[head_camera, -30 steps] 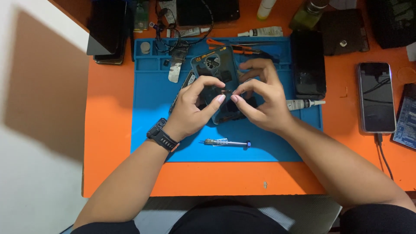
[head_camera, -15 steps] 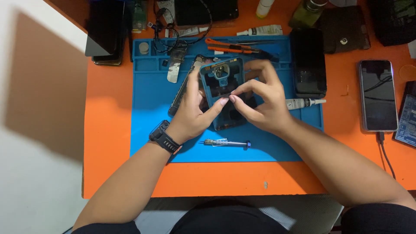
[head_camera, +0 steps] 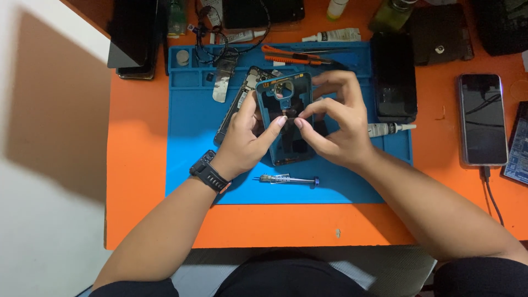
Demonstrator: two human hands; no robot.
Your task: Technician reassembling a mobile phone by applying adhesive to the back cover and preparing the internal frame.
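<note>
From the head camera, everything sits on or around a blue work mat (head_camera: 192,165) laid on an orange table (head_camera: 137,181).

Above the middle of the mat, both hands hold a dark phone back cover (head_camera: 286,124), turned with its inner side up and its camera cut-out toward the far edge of the mat. The left hand (head_camera: 247,140), with a black watch (head_camera: 209,171) at the wrist, grips the cover's left edge, thumb along the rim and forefinger reaching across the inside. The right hand (head_camera: 335,124) curls around the cover's right edge; its thumb and forefinger are pressed together in a pinch over the cover's middle, close to the left forefinger tip. What they pinch is too small to tell.

Just under the cover's left side, a dismantled phone frame (head_camera: 242,99) lies slantwise on the mat. Near the mat's front edge, below the hands, lies a small screwdriver (head_camera: 289,179). At the mat's far edge lie orange-handled tools (head_camera: 291,55). On the mat's right side a black phone (head_camera: 393,77) lies flat, with a small glue tube (head_camera: 388,129) just in front of it.

Right of the mat, well apart, a phone with a cable (head_camera: 483,118) rests on the table. Left of the mat's far corner stands a stack of dark devices (head_camera: 132,38).
</note>
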